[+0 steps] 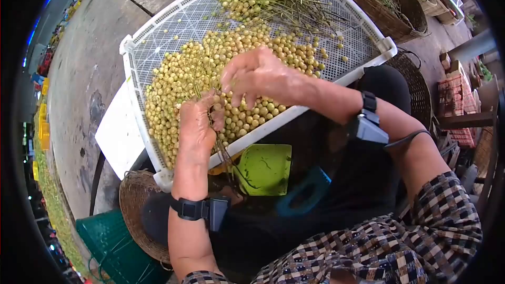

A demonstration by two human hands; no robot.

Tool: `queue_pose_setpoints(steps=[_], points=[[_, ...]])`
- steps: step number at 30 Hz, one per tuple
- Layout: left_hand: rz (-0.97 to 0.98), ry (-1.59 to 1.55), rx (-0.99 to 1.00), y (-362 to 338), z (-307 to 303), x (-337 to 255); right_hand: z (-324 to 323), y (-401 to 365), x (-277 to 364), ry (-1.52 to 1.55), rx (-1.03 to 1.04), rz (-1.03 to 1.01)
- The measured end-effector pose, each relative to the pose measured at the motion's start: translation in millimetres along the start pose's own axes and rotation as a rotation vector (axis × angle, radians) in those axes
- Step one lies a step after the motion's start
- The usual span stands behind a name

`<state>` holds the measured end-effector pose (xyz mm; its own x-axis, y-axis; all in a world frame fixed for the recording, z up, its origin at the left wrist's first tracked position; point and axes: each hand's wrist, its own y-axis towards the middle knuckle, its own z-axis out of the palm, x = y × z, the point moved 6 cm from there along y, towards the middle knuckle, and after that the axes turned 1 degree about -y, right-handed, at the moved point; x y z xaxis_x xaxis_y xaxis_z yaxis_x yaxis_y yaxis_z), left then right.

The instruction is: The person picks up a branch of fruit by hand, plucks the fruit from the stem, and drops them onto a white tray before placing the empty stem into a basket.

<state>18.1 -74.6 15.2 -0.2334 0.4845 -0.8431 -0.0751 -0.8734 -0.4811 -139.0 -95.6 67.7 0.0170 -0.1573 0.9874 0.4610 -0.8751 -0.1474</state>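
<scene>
A white perforated plastic tray (363, 68) lies tilted across my lap, holding a heap of small round yellow-green fruits (179, 89). At the heap's near side, my left hand (200, 118) is closed around a bunch of thin brown stems (223, 155). The stems' lower ends hang over the tray's near rim, and thin stalks rise above my fingers among the fruits. My right hand (260, 76) hovers just right of it, over the fruits, fingers curved and apart, with nothing visible in them. Fruits still on stalks (300, 2) are piled at the tray's far side.
Below the tray are a lime-green plastic scoop or container (265, 168) and a blue plastic piece (305, 192). A green basket (118, 247) and a wicker basket (134, 205) stand at lower left. Another wicker basket (389, 18) with stalks is at upper right, near a red crate (456, 97).
</scene>
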Motion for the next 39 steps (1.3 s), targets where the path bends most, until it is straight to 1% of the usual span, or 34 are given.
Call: queue_pose_setpoints(steps=[1, 3, 4, 6, 7, 9, 10, 11, 13, 14, 16, 17, 19, 20, 21, 22, 23, 24, 25, 27, 28, 29, 31, 32, 33, 34, 35, 37, 39], points=[[-0.004, 0.004, 0.000, -1, 4, 1, 5, 2, -6, 0.005, -0.002, 0.001], [0.051, 0.012, -0.087, -5, 9, 0, 21, 2, -16, -0.139, 0.041, -0.032], [0.048, 0.014, -0.085, -3, 10, 2, 24, 0, -6, -0.316, -0.124, -0.315], [0.000, 0.031, -0.166, 0, 4, 8, 25, 1, -11, -0.363, -0.124, -0.276], [-0.003, 0.034, -0.165, 0, 4, 9, 25, 1, -11, -0.414, -0.121, -0.239], [0.055, 0.023, -0.182, -3, 5, 5, 22, 4, -12, -0.443, -0.085, -0.248], [0.052, 0.025, -0.181, -2, 5, 5, 22, 6, -13, -0.473, -0.047, -0.259], [0.031, 0.047, -0.162, -2, 6, 6, 22, 6, -15, -0.471, -0.049, -0.256], [0.006, 0.071, -0.143, -1, 8, 9, 23, 4, -13, -0.615, -0.057, -0.321], [0.006, 0.085, -0.123, 0, 10, 9, 22, 4, -15, -0.612, -0.059, -0.318], [0.007, 0.104, -0.104, 2, 9, 11, 23, 1, -8, -0.930, -0.128, -0.508], [-0.028, 0.089, -0.080, 6, 5, 15, 20, 3, -9, -0.927, -0.131, -0.507], [-0.067, 0.080, -0.051, 6, 5, 16, 4, 10, -15, -1.105, -0.143, -0.397], [-0.098, 0.044, -0.011, 2, 9, 13, -8, 16, -22, -1.177, -0.199, -0.455], [-0.128, 0.007, 0.030, -1, 13, 12, -20, 22, -21, -1.177, -0.205, -0.453], [-0.143, -0.042, 0.081, -1, 13, 13, -36, 30, -25, -1.141, -0.195, -0.281], [-0.145, -0.037, 0.086, -1, 12, 13, -47, 33, -32, -1.097, -0.185, -0.112], [-0.157, -0.053, 0.097, -2, 12, 12, -52, 26, -21, -1.198, -0.147, 0.000], [-0.169, -0.069, 0.108, -2, 13, 12, -54, 23, -17, -1.196, -0.155, 0.001], [-0.161, -0.044, 0.126, -2, 14, 10, -57, 17, -10, -0.951, -0.201, -0.100], [-0.144, -0.031, 0.134, -4, 15, 9, -49, 21, -8, -0.826, -0.135, -0.324], [-0.127, -0.018, 0.141, -5, 16, 6, -50, 23, -12, -0.824, -0.140, -0.322], [-0.108, -0.001, 0.120, -11, 24, 3, -37, 21, -16, -0.350, 0.087, -0.161], [-0.087, 0.052, 0.114, -14, 27, 0, -32, 22, -13, -0.367, 0.129, -0.258], [-0.065, 0.106, 0.107, -16, 29, -3, -31, 20, -9, -0.367, 0.124, -0.258], [-0.067, 0.110, 0.109, -16, 29, -4, -28, 18, -11, -0.331, 0.168, -0.171], [-0.078, 0.103, 0.071, -17, 26, -5, -23, 17, -15, -0.293, 0.213, -0.085], [-0.088, 0.095, 0.029, -16, 20, -7, -22, 20, -19, -0.286, 0.195, -0.119], [-0.082, 0.229, 0.045, -15, 15, -10, -23, 25, -16, -0.338, 0.211, -0.268]])
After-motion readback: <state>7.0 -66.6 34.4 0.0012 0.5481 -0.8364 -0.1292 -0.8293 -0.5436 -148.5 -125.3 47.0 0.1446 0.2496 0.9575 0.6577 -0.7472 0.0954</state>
